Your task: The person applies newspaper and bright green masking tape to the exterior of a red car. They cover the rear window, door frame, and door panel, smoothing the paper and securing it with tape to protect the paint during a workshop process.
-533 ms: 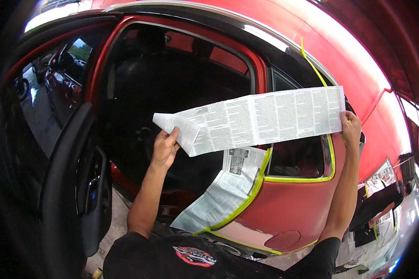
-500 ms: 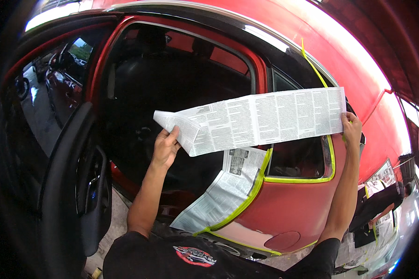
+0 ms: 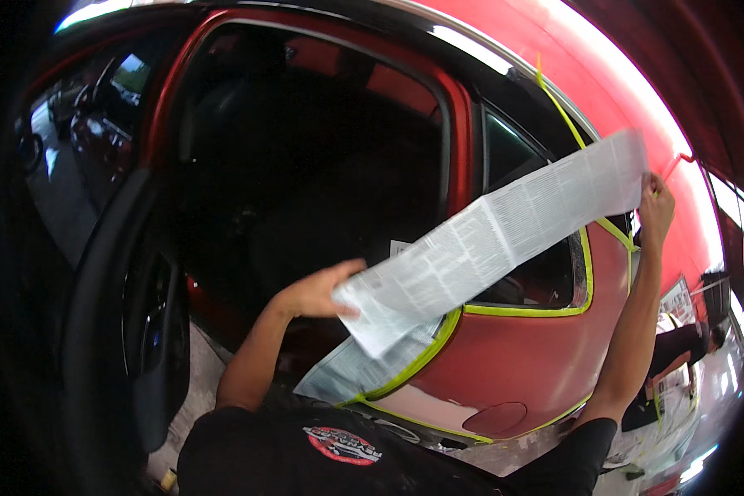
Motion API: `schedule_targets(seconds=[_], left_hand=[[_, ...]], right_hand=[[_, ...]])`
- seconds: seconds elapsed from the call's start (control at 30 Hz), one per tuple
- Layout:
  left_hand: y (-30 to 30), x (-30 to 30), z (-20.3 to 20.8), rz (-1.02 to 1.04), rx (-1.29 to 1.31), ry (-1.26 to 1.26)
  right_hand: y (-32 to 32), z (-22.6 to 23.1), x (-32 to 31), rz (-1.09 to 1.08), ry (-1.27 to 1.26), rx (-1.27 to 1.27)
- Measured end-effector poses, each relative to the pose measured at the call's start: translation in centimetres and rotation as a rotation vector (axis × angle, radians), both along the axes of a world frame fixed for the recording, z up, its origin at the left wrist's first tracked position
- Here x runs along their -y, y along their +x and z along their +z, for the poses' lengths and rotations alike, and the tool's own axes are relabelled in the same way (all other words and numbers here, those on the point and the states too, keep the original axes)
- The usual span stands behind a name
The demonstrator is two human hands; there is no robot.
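A long folded newspaper sheet (image 3: 504, 231) is stretched slantwise in front of the red car's rear side window (image 3: 537, 281), blurred by motion. Its lower left end is in my left hand (image 3: 318, 291), which is closed on the edge, though motion smears the fingers. My right hand (image 3: 657, 207) pinches the upper right end. Yellow-green masking tape (image 3: 589, 273) borders the window below and to the right. A second newspaper piece (image 3: 335, 372) is taped along the edge of the rear door opening, partly hidden behind the held sheet.
The car's rear door (image 3: 107, 289) stands open at the left, beside the dark cabin (image 3: 306, 165). A loose tape strip (image 3: 554, 95) runs down from the roof. Below the window is a dull red rear panel (image 3: 504, 364) with a pale patch. Another person (image 3: 678, 355) is at the far right.
The newspaper sheet has tilted, its left end swinging down and its right end rising. My left hand has moved down and right, and my right hand up and right.
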State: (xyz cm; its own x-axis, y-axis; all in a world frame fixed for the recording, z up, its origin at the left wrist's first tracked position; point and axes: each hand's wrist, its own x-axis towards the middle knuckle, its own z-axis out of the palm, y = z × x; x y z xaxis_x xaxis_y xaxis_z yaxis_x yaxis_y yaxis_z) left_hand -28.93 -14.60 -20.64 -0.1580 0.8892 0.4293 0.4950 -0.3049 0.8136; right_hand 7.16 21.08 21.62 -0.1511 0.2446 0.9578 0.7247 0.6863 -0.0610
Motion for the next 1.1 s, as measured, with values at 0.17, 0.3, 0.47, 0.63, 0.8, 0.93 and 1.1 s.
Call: schedule_targets(seconds=[0.17,0.3,0.47,0.63,0.8,0.93,1.1], left_hand=[[2.8,1.3,12.7,-0.159,-0.249,0.006],[6.3,-6.6,22.8,0.128,-0.679,0.764],[5.2,-17.4,28.7,0.53,-1.197,0.426],[6.0,-20.6,28.1,0.716,-1.034,0.404],[5.1,-18.0,29.3,0.796,-1.038,0.249],[2.5,-16.5,29.9,0.834,-1.029,0.281],[0.5,-17.0,29.6,0.737,-1.003,0.536]], right_hand=[[-2.6,7.1,2.4,0.2,0.31,0.175],[-12.7,7.0,6.6,0.507,0.381,0.515],[-22.1,3.3,6.4,0.336,0.47,0.589],[-22.5,0.4,11.1,0.513,0.459,-0.099],[-19.8,-9.3,10.9,0.803,0.494,-0.297],[-20.6,-14.0,6.4,0.794,0.591,-0.097],[-21.4,-14.9,6.8,0.748,0.56,-0.201]])
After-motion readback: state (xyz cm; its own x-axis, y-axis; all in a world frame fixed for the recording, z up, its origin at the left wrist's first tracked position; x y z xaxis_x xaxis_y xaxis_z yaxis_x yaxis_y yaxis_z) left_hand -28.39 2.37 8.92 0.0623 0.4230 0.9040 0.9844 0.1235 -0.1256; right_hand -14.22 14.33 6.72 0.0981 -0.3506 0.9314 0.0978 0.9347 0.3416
